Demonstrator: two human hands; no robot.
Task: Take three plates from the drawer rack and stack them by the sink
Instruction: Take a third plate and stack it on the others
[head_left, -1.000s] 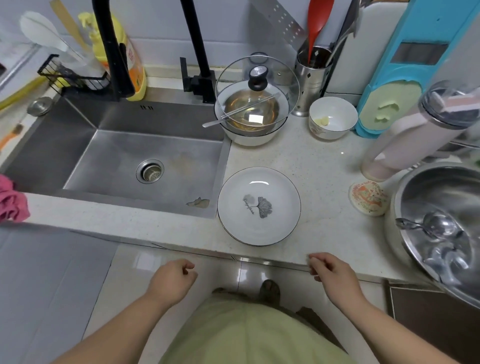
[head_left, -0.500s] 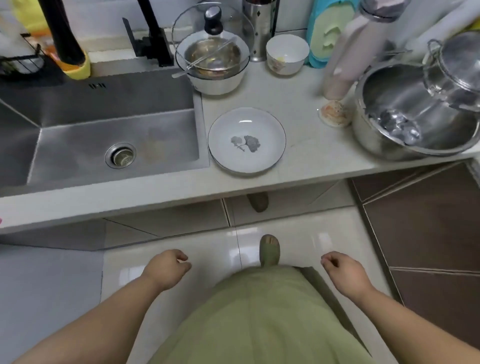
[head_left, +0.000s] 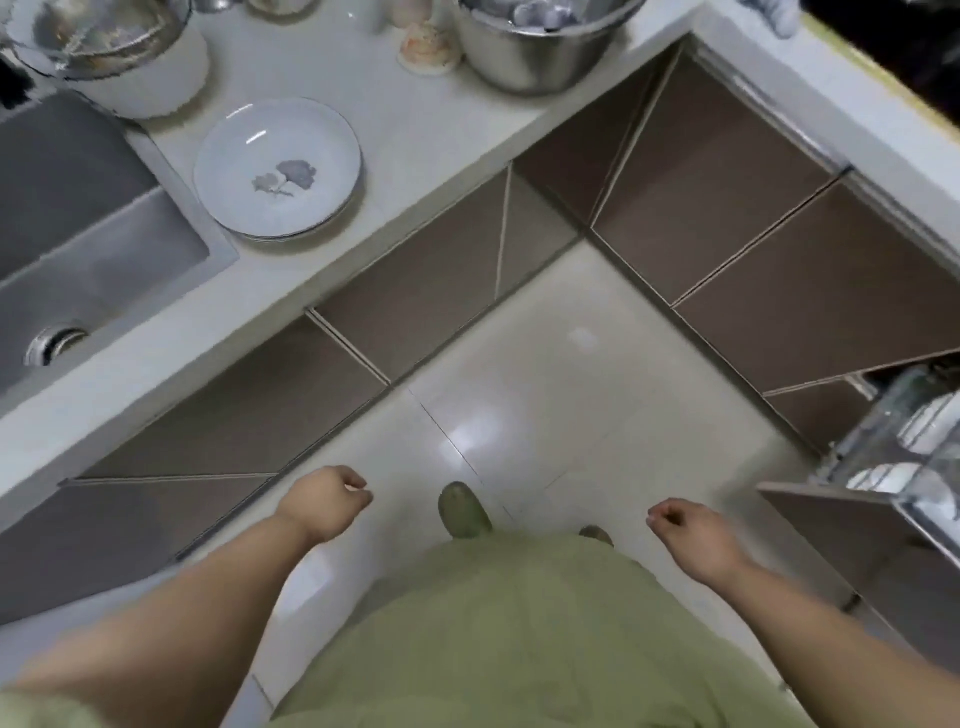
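A white plate (head_left: 278, 166) with a grey leaf print lies on the counter just right of the steel sink (head_left: 72, 244); a second rim shows under it. At the far right an open drawer rack (head_left: 904, 457) holds white dishes standing on edge. My left hand (head_left: 324, 501) hangs over the floor with fingers loosely curled and nothing in it. My right hand (head_left: 685, 535) is also curled and holds nothing, a short way left of the drawer rack.
A white pot with a glass lid (head_left: 119, 57) and a large steel bowl (head_left: 535, 47) stand on the counter behind the plate. Brown cabinet fronts (head_left: 431, 291) line the corner. A foot in a green slipper (head_left: 462, 509) stands on the pale floor tiles (head_left: 571, 395).
The view has swung down and to the right, away from the counter. The open drawer rack has come into view at the right. Both hands stay low and hold nothing.
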